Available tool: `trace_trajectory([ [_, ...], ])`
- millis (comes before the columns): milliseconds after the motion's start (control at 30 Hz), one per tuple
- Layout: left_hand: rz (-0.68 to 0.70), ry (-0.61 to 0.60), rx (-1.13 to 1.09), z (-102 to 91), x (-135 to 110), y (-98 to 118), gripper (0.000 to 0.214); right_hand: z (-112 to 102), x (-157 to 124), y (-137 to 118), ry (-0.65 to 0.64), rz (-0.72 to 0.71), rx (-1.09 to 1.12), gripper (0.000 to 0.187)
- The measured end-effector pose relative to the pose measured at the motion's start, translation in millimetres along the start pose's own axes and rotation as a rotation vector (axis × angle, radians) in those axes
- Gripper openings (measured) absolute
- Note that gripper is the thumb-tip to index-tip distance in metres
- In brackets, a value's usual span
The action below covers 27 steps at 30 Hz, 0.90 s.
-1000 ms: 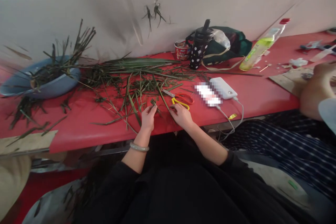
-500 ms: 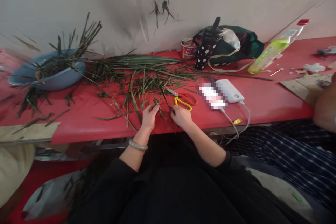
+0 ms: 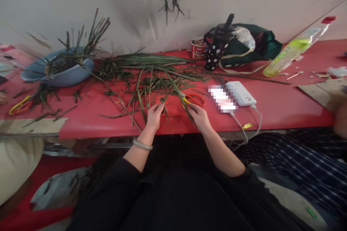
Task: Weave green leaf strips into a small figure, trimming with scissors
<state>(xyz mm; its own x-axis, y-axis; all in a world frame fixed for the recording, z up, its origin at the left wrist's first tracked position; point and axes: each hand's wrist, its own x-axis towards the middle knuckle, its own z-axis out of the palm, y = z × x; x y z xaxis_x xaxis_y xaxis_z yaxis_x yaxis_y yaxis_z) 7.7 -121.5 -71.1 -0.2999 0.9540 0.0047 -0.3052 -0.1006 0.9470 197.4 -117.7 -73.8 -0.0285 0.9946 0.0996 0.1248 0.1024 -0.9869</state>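
Note:
Between thumb and fingers, my left hand (image 3: pixel 155 116) pinches a small woven piece of green leaf (image 3: pixel 163 100) with loose ends trailing below it. My right hand (image 3: pixel 199 117) is closed on a long, flat leaf strip (image 3: pixel 179 94) that slants up and to the left. Just behind the right hand lie scissors (image 3: pixel 195 99) with red and yellow handles, partly covered by the strip and the fingers. Cut leaf strips (image 3: pixel 151 83) lie heaped on the red table cover (image 3: pixel 130 127) beyond both hands.
A blue basin (image 3: pixel 73 75) of stalks stands left, near a second pair of scissors (image 3: pixel 20 105). To the right are a phone (image 3: pixel 222 99), a cabled white power bank (image 3: pixel 241 94), a black flowered tumbler (image 3: pixel 217 48), a red cup (image 3: pixel 198 48), a green bag (image 3: pixel 260 45) and a leaning bottle (image 3: pixel 295 50). People sit either side.
My right hand has moved right, away from the left, with the leaf strip now slanting across the scissors. The left hand still pinches the woven piece. The view has shifted slightly left.

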Motion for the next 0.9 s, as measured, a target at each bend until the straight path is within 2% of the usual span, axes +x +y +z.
trace_trajectory([
  [100,-0.034,0.019,0.059,3.5,2.2,3.5,0.028,-1.9,-3.1,2.2,0.011,-0.004,0.073,0.039],
  [267,-0.058,0.118,0.126,12.4,20.7,14.6,0.031,-3.1,-6.4,1.9,0.003,-0.063,0.025,0.034],
  [400,0.024,0.171,0.145,12.6,31.0,17.6,0.04,-4.7,-8.1,1.9,0.004,-0.059,0.004,0.028],
  [500,0.108,0.16,0.216,9.5,24.0,15.8,0.039,-5.2,-8.5,0.8,0.003,-0.026,0.063,0.026],
  [567,0.15,0.153,0.263,10.7,13.5,15.8,0.034,-4.0,-10.9,-2.4,-0.003,0.045,0.179,0.025],
  [633,0.069,0.073,0.2,17.0,1.3,17.4,0.027,-1.1,-16.9,-8.3,-0.009,0.143,0.343,0.025],
  [700,-0.079,-0.051,0.058,27.8,-9.7,19.7,0.025,2.4,-27.0,-16.1,0.003,0.215,0.48,0.024],
  [800,-0.314,-0.14,-0.139,45.5,-19.7,21.0,0.029,5.8,-47.2,-26.2,0.042,0.223,0.56,0.021],
  [900,-0.428,-0.251,-0.213,56.2,-21.6,18.6,0.024,3.7,-68.0,-26.4,-0.009,0.238,0.586,0.016],
])
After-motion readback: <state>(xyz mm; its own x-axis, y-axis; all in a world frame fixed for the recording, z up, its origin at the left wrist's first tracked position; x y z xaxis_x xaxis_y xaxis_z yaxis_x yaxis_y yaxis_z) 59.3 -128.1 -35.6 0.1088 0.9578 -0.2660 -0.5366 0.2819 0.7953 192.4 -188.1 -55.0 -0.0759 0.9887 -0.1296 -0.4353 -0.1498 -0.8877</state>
